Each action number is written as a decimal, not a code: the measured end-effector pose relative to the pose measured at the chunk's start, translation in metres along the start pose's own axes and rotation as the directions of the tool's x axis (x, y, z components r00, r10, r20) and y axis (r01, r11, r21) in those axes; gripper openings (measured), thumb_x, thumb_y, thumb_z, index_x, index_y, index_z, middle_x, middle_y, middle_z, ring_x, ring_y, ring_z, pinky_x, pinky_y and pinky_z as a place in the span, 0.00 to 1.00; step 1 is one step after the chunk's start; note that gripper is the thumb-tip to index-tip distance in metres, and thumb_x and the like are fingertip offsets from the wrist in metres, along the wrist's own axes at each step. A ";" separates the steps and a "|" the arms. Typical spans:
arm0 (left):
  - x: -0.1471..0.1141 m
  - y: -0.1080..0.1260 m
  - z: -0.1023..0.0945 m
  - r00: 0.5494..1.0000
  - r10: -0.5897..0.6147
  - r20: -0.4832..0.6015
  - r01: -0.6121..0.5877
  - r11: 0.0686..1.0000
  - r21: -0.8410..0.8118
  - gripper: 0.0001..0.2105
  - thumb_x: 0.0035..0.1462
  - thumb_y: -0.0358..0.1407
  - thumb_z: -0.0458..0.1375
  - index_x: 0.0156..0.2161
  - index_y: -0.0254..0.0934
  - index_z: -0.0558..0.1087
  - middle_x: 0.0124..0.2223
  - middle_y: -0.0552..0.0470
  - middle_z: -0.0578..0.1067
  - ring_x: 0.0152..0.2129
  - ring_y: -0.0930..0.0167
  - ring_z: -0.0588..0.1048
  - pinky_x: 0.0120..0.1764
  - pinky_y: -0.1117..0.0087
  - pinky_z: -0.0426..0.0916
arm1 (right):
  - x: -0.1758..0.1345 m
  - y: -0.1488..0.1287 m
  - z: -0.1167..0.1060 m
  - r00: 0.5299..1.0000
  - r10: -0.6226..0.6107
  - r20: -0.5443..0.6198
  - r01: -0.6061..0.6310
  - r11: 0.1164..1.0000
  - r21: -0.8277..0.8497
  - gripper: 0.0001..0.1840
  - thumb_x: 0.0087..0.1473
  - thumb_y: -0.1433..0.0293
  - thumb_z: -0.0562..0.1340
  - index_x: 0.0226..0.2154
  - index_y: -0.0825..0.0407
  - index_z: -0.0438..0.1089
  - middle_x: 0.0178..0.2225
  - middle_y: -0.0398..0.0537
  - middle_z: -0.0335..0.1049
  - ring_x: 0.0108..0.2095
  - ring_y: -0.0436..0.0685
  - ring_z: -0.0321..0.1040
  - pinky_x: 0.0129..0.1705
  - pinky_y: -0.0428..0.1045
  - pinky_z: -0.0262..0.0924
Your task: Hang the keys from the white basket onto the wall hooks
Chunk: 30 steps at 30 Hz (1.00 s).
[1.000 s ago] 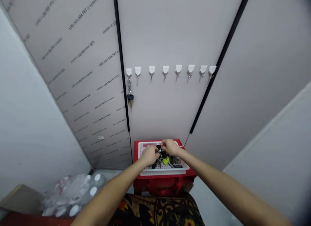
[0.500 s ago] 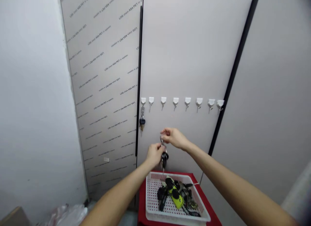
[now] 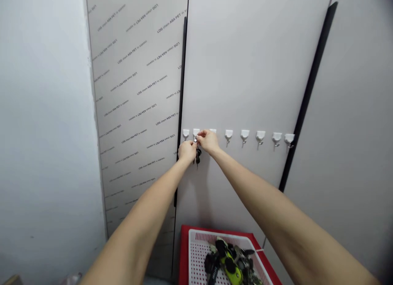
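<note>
A bunch of keys (image 3: 198, 155) with black heads hangs between my two hands, close to the cabinet door. My left hand (image 3: 187, 151) pinches it near its top, and my right hand (image 3: 208, 140) has thumb and finger on its metal ring from the right. Both hands are at the second white hook (image 3: 196, 132) from the left. Whether the ring is over that hook I cannot tell. The leftmost hook (image 3: 186, 133) shows above my left hand, which hides what hangs from it. My right hand partly covers the third hook (image 3: 213, 131).
Several more white hooks (image 3: 245, 134) run to the right in a row. Below stands a white perforated basket (image 3: 196, 252) on a red surface (image 3: 184, 252), with a pile of keys and a yellow-green item (image 3: 232, 272) in it. Black strips (image 3: 307, 97) edge the door.
Both hands have risen with the keys from above the basket to the second hook. The view has shifted, so the basket now sits lower in the picture.
</note>
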<state>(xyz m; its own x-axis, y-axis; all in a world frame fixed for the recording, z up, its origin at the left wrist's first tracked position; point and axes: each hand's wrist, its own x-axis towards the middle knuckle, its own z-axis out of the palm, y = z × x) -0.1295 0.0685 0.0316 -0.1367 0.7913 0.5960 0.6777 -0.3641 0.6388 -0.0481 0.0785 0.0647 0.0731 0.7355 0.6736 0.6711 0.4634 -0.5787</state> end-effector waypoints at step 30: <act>-0.118 -0.075 0.030 0.980 0.002 0.201 -0.012 0.999 0.048 0.13 0.42 0.30 0.48 0.37 0.34 0.65 0.35 0.49 0.69 0.28 0.75 0.66 0.37 0.72 0.59 | -0.237 0.151 -0.021 0.714 0.285 0.639 0.078 0.875 -0.478 0.13 0.38 0.69 0.53 0.31 0.52 0.65 0.30 0.46 0.67 0.30 0.50 0.62 0.28 0.42 0.52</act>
<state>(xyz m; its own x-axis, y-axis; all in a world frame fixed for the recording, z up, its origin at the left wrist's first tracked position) -0.1425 0.0170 -0.1016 0.0121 0.8732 0.4872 0.7134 -0.3490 0.6077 0.0514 -0.0369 -0.1727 -0.2282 0.9734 0.0222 0.9453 0.2270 -0.2341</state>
